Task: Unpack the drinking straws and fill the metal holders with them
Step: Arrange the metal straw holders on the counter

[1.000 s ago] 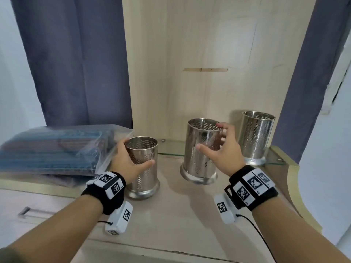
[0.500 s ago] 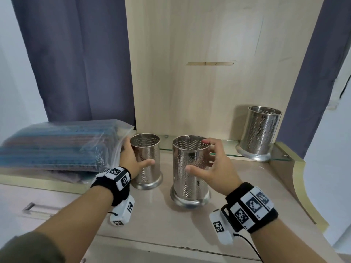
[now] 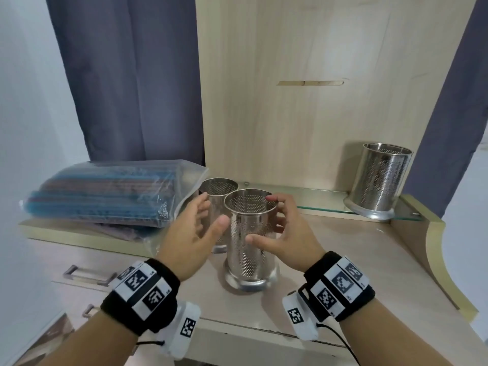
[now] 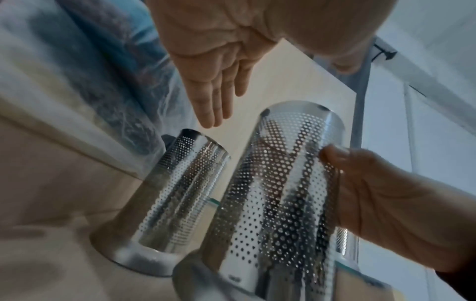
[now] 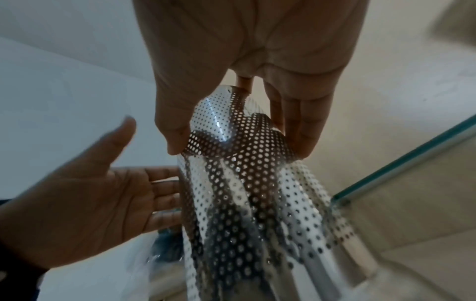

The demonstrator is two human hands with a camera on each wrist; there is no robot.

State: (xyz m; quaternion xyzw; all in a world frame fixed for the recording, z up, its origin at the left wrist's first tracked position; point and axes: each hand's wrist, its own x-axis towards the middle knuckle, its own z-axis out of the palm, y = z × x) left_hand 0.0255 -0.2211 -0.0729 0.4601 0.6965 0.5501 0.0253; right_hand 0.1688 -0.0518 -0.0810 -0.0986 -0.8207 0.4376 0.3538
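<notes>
Three perforated metal holders stand on the wooden desktop. My right hand (image 3: 264, 220) grips the front holder (image 3: 250, 260), thumb on its near side and fingers round its right side and rim; the right wrist view shows the same grasp (image 5: 238, 146). The rear holder (image 3: 220, 186) stands just behind and to the left, nearly touching it. My left hand (image 3: 200, 223) hovers flat with straight fingers (image 4: 213, 106) beside the rear holder (image 4: 180, 183), holding nothing. The third holder (image 3: 380, 178) stands far right. A clear bag of blue and brown straws (image 3: 105, 194) lies sealed at the left.
The third holder sits on a low glass shelf (image 3: 317, 204) along the wooden back panel (image 3: 303, 114). A raised rim (image 3: 433, 233) bounds the desktop on the right. Drawer handles (image 3: 84, 276) show below the front left edge. Dark curtains hang on both sides.
My right hand has drawn the middle holder forward and left, next to the other one. My left hand has let go of the rear holder and spread flat.
</notes>
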